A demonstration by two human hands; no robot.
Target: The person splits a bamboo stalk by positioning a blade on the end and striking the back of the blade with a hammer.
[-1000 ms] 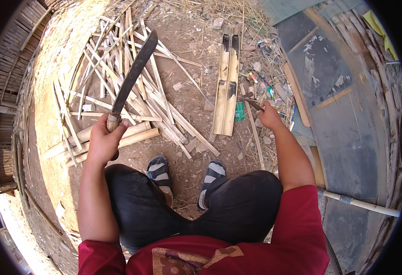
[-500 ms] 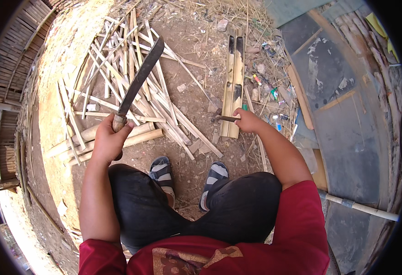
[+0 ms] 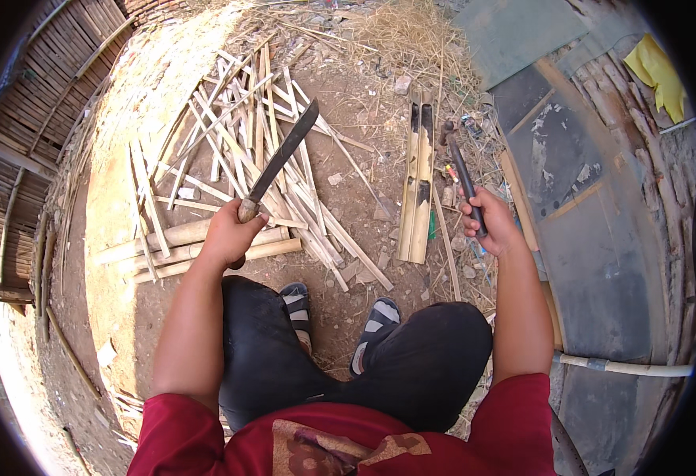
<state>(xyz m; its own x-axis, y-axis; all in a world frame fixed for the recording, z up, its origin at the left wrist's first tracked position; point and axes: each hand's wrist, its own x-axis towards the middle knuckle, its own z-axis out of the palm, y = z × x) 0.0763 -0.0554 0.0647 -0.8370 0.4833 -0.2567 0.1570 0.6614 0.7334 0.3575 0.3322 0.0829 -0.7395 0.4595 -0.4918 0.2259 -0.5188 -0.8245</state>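
Observation:
My left hand is closed round the wooden handle of a machete, its dark blade pointing up and to the right over a heap of split bamboo strips. Raised at the right, my right hand grips the dark shaft of a hammer whose head is uppermost. Between the two hands a split bamboo length lies on the ground, its hollow side up, with blackened patches inside. Several uncut bamboo poles lie below my left hand, partly covered by strips.
Dark sheet panels and a pale pipe line the right side. Dry straw and litter lie at the far side. A bamboo-slat wall stands at the left. My sandalled feet are close to the strips.
My right hand has turned the hammer from lying across the split bamboo to upright, and moved right, clear of it. The machete is still in my left hand. The whole view has shifted slightly.

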